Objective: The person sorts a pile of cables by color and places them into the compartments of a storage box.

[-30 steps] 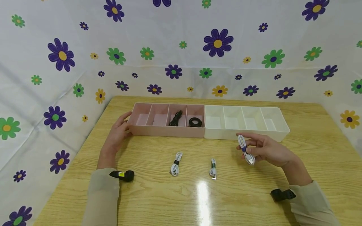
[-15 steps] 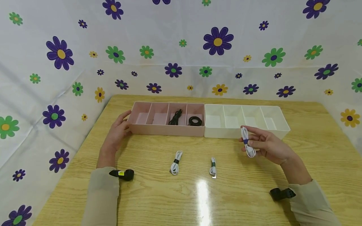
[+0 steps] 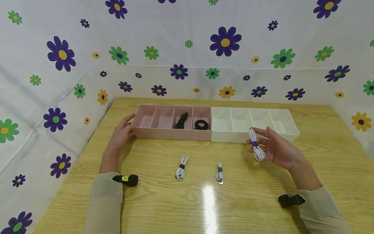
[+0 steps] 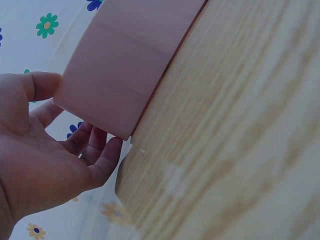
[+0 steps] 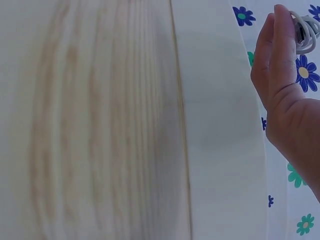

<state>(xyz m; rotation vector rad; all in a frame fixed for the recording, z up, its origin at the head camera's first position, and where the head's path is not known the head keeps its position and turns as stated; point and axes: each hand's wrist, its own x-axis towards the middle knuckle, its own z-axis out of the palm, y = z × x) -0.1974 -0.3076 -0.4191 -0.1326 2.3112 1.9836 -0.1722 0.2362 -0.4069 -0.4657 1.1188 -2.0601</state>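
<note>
My right hand [image 3: 280, 149] holds a coiled white cable [image 3: 257, 148] with a purple tie at its fingers, raised before the white box [image 3: 230, 137]. Its thumb points up, apart from the cable. The right wrist view shows part of this white cable [image 5: 306, 35] behind the fingers. My left hand [image 3: 119, 138] touches the left end of the pink box [image 3: 172, 134]; in the left wrist view its fingertips [image 4: 114, 145] lie against that end wall. Two more coiled white cables lie on the table, one with a black tie [image 3: 182, 167], one with a green tie [image 3: 220, 172].
The two divided boxes stand end to end towards the back of the wooden table [image 3: 163, 208]. A black cable bundle [image 3: 181, 120] and a black coil [image 3: 201, 124] lie in the pink box's two right compartments. Flowered cloth [image 3: 193, 58] hangs behind and at the left.
My right hand has lifted the purple-tied cable slightly, bringing it more upright, and its thumb has come away from it. My left hand stays at the pink box's end.
</note>
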